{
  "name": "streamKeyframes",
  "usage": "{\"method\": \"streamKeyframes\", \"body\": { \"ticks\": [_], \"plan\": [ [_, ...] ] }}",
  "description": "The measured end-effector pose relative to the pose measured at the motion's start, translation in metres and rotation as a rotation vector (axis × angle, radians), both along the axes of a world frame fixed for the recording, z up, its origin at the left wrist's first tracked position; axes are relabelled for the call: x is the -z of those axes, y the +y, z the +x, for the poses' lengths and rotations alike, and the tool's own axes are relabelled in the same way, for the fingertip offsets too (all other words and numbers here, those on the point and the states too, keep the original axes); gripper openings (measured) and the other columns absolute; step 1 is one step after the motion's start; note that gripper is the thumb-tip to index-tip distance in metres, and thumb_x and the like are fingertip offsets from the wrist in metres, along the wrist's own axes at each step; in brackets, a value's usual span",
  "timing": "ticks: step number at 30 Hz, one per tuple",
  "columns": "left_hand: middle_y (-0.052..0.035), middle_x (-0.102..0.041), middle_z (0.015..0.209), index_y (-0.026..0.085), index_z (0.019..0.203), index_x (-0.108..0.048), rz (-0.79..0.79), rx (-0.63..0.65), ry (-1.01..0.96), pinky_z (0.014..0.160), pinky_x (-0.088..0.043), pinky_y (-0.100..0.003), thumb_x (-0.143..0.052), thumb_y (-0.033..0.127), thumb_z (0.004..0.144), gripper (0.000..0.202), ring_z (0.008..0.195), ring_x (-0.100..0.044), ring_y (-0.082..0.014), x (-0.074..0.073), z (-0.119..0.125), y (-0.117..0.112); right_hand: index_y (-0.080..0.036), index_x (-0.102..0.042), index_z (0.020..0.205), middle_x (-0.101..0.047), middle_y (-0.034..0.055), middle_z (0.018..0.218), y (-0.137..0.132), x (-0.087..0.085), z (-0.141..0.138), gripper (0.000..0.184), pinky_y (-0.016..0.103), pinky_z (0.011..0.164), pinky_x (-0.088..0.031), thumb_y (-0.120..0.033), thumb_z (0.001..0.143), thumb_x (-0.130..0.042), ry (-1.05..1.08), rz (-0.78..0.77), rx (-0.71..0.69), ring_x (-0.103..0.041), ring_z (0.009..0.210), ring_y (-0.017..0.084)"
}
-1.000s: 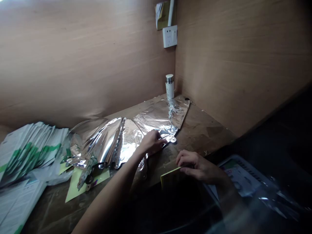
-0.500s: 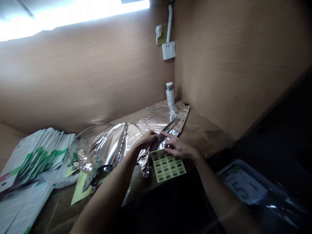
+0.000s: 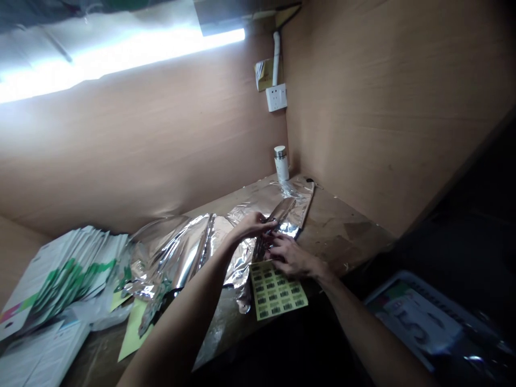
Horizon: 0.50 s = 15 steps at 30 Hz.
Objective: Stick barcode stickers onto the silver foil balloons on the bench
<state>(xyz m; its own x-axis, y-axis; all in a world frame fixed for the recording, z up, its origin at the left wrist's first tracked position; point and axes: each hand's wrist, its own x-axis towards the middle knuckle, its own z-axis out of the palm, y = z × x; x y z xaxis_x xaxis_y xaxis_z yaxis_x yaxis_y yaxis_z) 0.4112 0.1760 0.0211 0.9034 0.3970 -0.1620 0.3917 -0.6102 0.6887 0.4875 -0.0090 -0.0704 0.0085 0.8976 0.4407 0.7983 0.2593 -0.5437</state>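
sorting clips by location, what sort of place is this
Probably a packing or labelling bench, judging by the yellow sheet of small printed labels, the crumpled silvery film and the fanned printed papers on the worktop.

On the bench (image 3: 342, 231) before me, the foil sheets (image 3: 220, 231) spread beneath and beyond my left hand (image 3: 255, 224) and right hand (image 3: 292, 255), with the label sheet (image 3: 278, 294) nearer me, the leaflets (image 3: 70, 271) off left, the bottle (image 3: 281, 166) behind, below the wall socket (image 3: 276, 98), and a container (image 3: 419, 317) on my right.
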Motion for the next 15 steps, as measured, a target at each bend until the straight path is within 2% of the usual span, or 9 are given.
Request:
{"method": "streamKeyframes", "body": {
  "ticks": [2, 5, 8, 11, 13, 15],
  "plan": [
    [0.0006, -0.043, 0.05, 0.014, 0.051, -0.053, 0.112, -0.032, 0.023, 0.057, -0.032, -0.026, -0.083, 0.037, 0.064, 0.04, 0.058, -0.045, -0.0132, -0.003, 0.022, -0.001, -0.023, -0.074, 0.103, -0.054, 0.0086, 0.144, -0.001, 0.001, -0.001, 0.017, 0.06, 0.118, -0.023, -0.023, 0.089, -0.064, -0.005, -0.029, 0.011, -0.035, 0.144, 0.033],
    [0.0, -0.043, 0.046, 0.014, 0.048, -0.056, 0.185, -0.062, 0.063, 0.056, -0.03, -0.027, -0.079, 0.027, 0.063, 0.031, 0.056, -0.046, -0.0137, -0.007, 0.042, 0.003, -0.019, -0.073, 0.098, -0.053, 0.0097, 0.146, -0.008, 0.0, 0.002, 0.014, 0.05, 0.114, -0.034, -0.022, 0.089, -0.063, 0.111, -0.001, -0.033, -0.046, 0.137, 0.03],
    [-0.0007, -0.051, 0.051, 0.012, 0.055, -0.063, 0.168, -0.065, 0.091, 0.053, -0.03, -0.026, -0.083, 0.036, 0.059, 0.031, 0.053, -0.046, -0.0122, -0.011, 0.043, 0.01, -0.015, -0.067, 0.079, -0.06, 0.0109, 0.136, -0.016, -0.005, 0.009, 0.008, 0.039, 0.105, -0.044, -0.018, 0.085, -0.062, 0.285, 0.118, 0.031, -0.058, 0.123, 0.024],
    [-0.0005, -0.056, 0.057, 0.012, 0.064, -0.065, 0.128, -0.062, 0.085, 0.051, -0.032, -0.024, -0.086, 0.05, 0.055, 0.044, 0.053, -0.047, -0.0112, -0.004, 0.035, 0.011, -0.015, -0.063, 0.072, -0.048, 0.0103, 0.149, -0.016, -0.011, 0.02, 0.01, 0.043, 0.114, -0.035, -0.016, 0.082, -0.062, 0.251, 0.216, 0.177, -0.047, 0.135, 0.027],
    [-0.0008, -0.058, 0.06, 0.012, 0.069, -0.066, 0.11, -0.039, 0.08, 0.051, -0.036, -0.023, -0.084, 0.059, 0.056, 0.051, 0.054, -0.049, -0.0111, 0.004, 0.03, 0.007, -0.016, -0.064, 0.074, -0.038, 0.0086, 0.158, -0.009, -0.014, 0.031, 0.009, 0.05, 0.118, -0.025, -0.017, 0.083, -0.062, 0.116, 0.152, 0.189, -0.036, 0.144, 0.031],
    [-0.0012, -0.06, 0.064, 0.013, 0.072, -0.067, 0.115, -0.017, 0.08, 0.053, -0.039, -0.022, -0.078, 0.066, 0.063, 0.055, 0.055, -0.05, -0.0105, 0.011, 0.028, 0.004, -0.016, -0.067, 0.078, -0.035, 0.0082, 0.16, -0.001, -0.016, 0.043, 0.008, 0.055, 0.118, -0.022, -0.018, 0.083, -0.061, -0.016, 0.014, 0.154, -0.031, 0.147, 0.034]
  ]
}}
